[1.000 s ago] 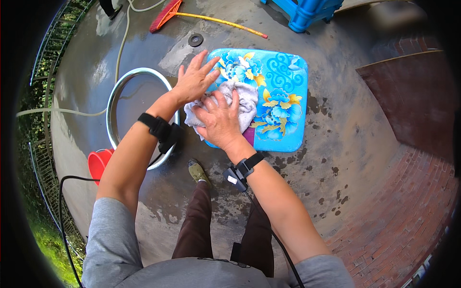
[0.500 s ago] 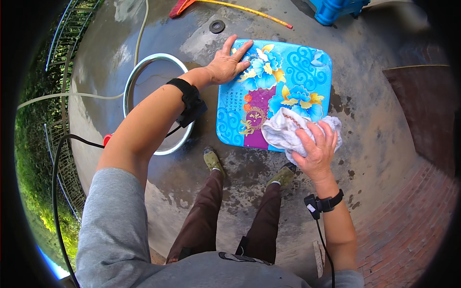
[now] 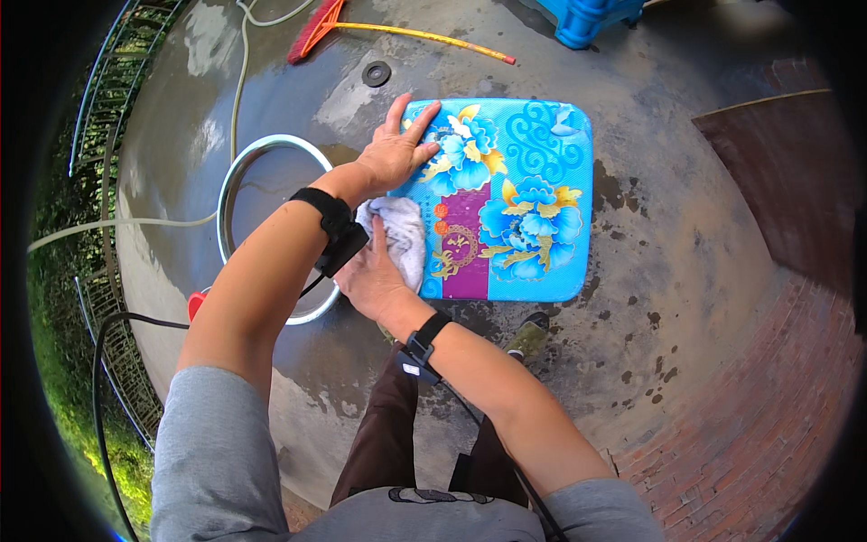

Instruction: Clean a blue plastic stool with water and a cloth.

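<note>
1. Cloth (image 3: 408, 242): now bunched over the table's (image 3: 542, 287) left edge, toward the near-left corner. Half a second ago it lay at the near-right corner.
2. Right hand (image 3: 370, 282): has crossed with it. Index finger stretched along the cloth; other fingers partly hidden, so cannot tell whether they grip or just press.
3. Left hand (image 3: 395, 157): stays at the far-left corner, fingers spread wide, no grasp. Probably steadying.
4. Purple panel (image 3: 466, 275) and the flowers by the right edge now lie uncovered. Reads as a wiping stroke that swept the near side; left margin seems the part being worked.
5. Basin (image 3: 278, 140) stands off the left edge; broom (image 3: 424, 38) beyond the far edge.
</note>
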The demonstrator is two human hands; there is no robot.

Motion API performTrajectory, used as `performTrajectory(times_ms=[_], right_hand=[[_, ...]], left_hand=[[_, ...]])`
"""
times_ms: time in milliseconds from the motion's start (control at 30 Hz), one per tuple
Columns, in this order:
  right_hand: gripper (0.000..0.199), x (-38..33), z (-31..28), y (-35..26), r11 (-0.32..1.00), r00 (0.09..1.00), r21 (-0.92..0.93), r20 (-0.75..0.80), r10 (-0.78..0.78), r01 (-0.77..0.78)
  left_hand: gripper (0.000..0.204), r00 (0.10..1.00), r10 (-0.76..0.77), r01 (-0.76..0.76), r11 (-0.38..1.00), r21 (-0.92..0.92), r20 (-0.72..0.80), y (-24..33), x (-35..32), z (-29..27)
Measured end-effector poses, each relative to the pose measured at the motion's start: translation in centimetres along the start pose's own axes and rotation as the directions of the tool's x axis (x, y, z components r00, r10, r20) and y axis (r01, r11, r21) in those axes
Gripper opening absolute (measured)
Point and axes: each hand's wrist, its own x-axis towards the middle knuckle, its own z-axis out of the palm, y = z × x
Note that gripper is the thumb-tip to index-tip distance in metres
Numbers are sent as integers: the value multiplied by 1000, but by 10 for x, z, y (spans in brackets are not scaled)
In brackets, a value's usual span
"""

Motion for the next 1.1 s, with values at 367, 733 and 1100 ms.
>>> performTrajectory(times_ms=[367, 733, 1100], right_hand=[[70, -94, -118, 91, 942, 966, 230, -28, 259, -246], [58, -39, -121, 202, 682, 689, -147, -303, 658, -716], [56, 28, -101, 179, 881, 853, 26, -236, 465, -473]], left_hand=[[69, 1000, 8, -7, 999, 33, -22, -13, -5, -2], [70, 997, 23, -22, 1000, 7, -72, -12, -6, 5], [79, 970, 121, -135, 990, -49, -212, -34, -4, 22]])
